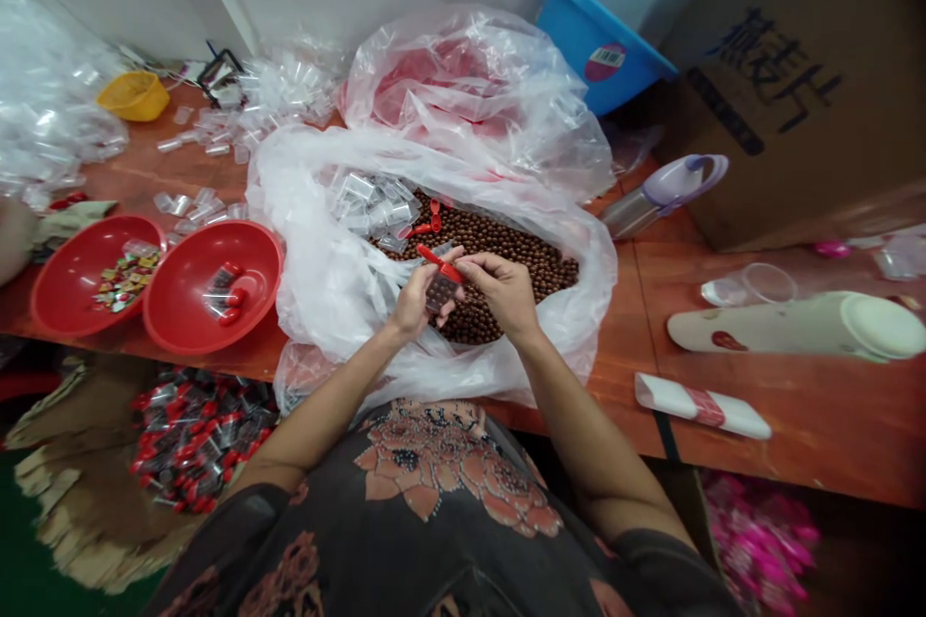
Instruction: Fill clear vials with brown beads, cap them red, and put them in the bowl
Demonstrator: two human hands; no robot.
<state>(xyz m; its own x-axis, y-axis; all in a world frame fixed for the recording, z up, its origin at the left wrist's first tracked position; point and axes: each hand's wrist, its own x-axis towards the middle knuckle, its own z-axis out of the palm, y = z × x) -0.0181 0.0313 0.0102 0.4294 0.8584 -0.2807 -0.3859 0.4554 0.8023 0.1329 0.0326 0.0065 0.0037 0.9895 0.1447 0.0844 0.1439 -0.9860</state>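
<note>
Over a bag (pixel 296 202) of brown balls (pixel 513 246), the left hand (pixel 414 303) grips a clear jar (pixel 438 295), brown showing inside; the right hand (pixel 503 289) pinches its red lid (pixel 439 262). Clear jars (pixel 372 201) and red caps (pixel 435 215) also lie in the bag. On the worktop (pixel 629 328), the left bowl (pixel 54 299) holds small coloured pieces (pixel 124 280), the right bowl (pixel 180 328) some capped jars (pixel 226 294). Below, a carton (pixel 79 511) holds a heap of red-capped jars (pixel 203 434).

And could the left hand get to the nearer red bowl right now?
Probably yes: only the edge of the plastic bag lies between, and the red bowl is uncovered on top. The left hand holds a small container, though.
</note>
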